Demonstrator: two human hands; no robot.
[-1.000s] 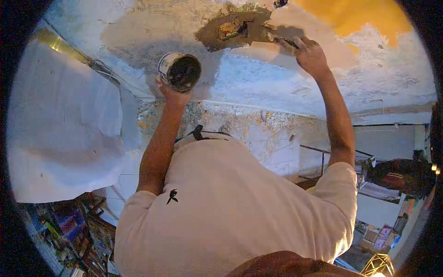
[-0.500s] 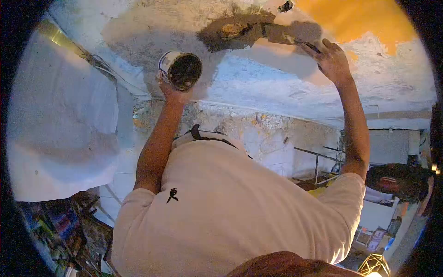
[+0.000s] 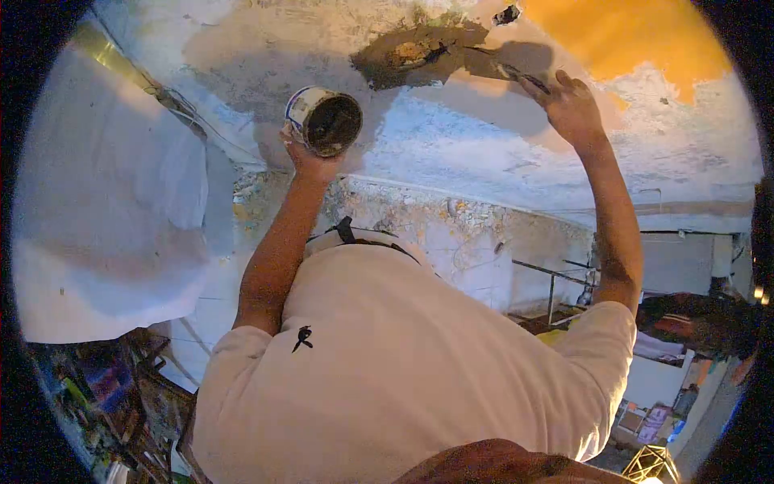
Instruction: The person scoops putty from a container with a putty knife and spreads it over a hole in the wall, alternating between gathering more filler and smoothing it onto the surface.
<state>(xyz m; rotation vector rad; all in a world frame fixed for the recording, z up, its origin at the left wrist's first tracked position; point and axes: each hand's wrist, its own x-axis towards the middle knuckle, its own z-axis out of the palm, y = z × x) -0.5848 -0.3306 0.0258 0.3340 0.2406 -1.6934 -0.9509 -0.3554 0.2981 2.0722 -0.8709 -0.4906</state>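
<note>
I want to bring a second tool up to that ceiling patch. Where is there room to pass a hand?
Free: the pale surface between the tin in the left hand and the right hand, below the wet patch. Also the orange area right of the trowel. Crowded: around the patch, where the trowel works, and left of the tin by the cables.

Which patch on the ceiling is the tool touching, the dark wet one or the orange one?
The dark wet patch. The tool in the right hand lies at its right edge; the orange patch sits farther right, untouched. The left hand holds a can.
</note>
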